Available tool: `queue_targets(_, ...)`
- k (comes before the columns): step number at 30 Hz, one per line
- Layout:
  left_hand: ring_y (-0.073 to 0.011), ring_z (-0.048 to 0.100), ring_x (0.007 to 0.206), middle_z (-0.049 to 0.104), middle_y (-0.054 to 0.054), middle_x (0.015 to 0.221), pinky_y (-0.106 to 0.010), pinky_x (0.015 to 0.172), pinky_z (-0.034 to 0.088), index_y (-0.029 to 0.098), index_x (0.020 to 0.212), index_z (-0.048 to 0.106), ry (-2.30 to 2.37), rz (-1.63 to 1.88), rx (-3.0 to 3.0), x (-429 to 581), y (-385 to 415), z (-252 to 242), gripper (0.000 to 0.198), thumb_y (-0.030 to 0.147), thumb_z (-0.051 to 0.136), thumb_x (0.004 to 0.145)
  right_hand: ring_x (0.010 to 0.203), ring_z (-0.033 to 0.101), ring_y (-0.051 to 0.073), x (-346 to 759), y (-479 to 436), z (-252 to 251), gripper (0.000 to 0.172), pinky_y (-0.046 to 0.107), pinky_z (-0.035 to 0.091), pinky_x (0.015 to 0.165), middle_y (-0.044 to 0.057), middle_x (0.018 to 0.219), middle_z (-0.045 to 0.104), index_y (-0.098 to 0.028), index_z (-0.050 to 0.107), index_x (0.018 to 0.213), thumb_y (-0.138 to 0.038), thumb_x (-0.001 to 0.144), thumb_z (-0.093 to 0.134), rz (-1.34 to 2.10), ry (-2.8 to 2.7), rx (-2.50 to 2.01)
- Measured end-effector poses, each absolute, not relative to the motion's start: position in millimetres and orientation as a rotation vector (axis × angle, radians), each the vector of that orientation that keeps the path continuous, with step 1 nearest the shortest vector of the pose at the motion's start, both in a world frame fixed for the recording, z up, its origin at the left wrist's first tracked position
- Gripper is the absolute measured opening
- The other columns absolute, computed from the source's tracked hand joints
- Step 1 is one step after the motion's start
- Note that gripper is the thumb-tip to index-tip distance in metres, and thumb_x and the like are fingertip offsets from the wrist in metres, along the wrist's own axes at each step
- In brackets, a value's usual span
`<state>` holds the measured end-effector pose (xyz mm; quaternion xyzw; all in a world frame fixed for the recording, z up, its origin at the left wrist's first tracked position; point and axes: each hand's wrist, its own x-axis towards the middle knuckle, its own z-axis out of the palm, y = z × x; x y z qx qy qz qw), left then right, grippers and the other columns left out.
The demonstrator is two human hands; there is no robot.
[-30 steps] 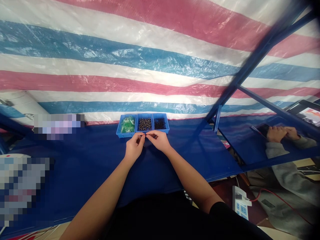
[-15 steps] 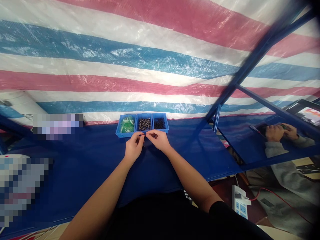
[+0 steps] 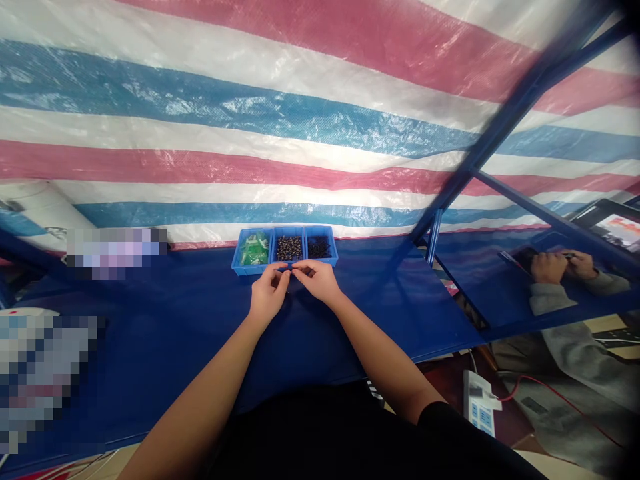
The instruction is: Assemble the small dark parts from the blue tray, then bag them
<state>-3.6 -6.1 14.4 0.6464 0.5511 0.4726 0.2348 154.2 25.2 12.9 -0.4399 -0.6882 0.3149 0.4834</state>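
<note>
Striped sheeting [image 3: 300,160] is hanging behind a blue table [image 3: 165,347]. Left hand [image 3: 265,293] and right hand [image 3: 321,281] are both pinching narrowly, fingertips close together; whether they are gripping something small, I cannot tell. Just beyond them, three blue bins [image 3: 250,271] are standing side by side: green packets [image 3: 255,249] are lying towards eleven o'clock, metallic pieces [image 3: 289,249] at twelve, dark pieces [image 3: 320,247] towards one. At three o'clock, a co-worker's hands [image 3: 549,268] are resting near each other.

Counted three blue bins [image 3: 250,271], two wearer's hands [image 3: 269,293], two co-worker's hands [image 3: 549,268], one power strip [image 3: 482,415] and one red cable [image 3: 525,378]. Small parts [image 3: 289,249] in the bins: too small and numerous to count.
</note>
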Motion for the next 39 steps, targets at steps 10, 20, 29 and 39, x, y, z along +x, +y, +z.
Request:
queue_targets(10, -0.0125, 0.062, 0.057, 0.064, 0.002, 0.065, -0.022, 0.056, 0.048, 0.020, 0.096, 0.063, 1.547, 1.273, 1.790, -5.6, -1.9, 10.1, 0.030, 0.045, 0.049, 0.091, 0.074, 0.067, 0.015, 152.7, 24.8, 11.4, 0.019, 0.028, 0.054, 0.074, 0.003, 0.088, 0.074, -0.022, 0.074, 0.096, -0.031, 0.081, 0.066, 0.768, -1.679, -1.079)
queue_targets(20, -0.0123, 0.062, 0.057, 0.067, 0.002, 0.068, -0.023, 0.058, 0.048, 0.021, 0.102, 0.062, 1.555, 1.283, 1.798, -5.0, -2.4, 9.9, 0.028, 0.044, 0.052, 0.090, 0.074, 0.067, 0.015, 154.1, 25.0, 13.9, 0.020, 0.028, 0.054, 0.075, 0.002, 0.088, 0.074, -0.022, 0.074, 0.099, -0.030, 0.082, 0.065, 0.768, -1.686, -1.095)
queue_targets(29, -0.0122, 0.064, 0.060, 0.068, 0.002, 0.071, -0.021, 0.058, 0.049, 0.021, 0.105, 0.060, 1.543, 1.274, 1.749, -4.1, -4.3, 12.3, 0.028, 0.044, 0.051, 0.090, 0.076, 0.067, 0.015, 154.5, 23.8, 15.2, 0.018, 0.025, 0.051, 0.067, 0.003, 0.089, 0.074, -0.021, 0.075, 0.096, -0.030, 0.084, 0.064, 0.703, -1.702, -1.060)
queue_targets(39, -0.0117, 0.062, 0.059, 0.064, 0.002, 0.067, -0.021, 0.057, 0.048, 0.021, 0.094, 0.061, 1.534, 1.269, 1.777, -6.2, -3.3, 10.0, 0.027, 0.044, 0.048, 0.092, 0.075, 0.067, 0.015, 153.6, 23.3, 15.9, 0.021, 0.026, 0.053, 0.073, 0.002, 0.088, 0.074, -0.021, 0.074, 0.099, -0.031, 0.082, 0.066, 0.760, -1.685, -1.044)
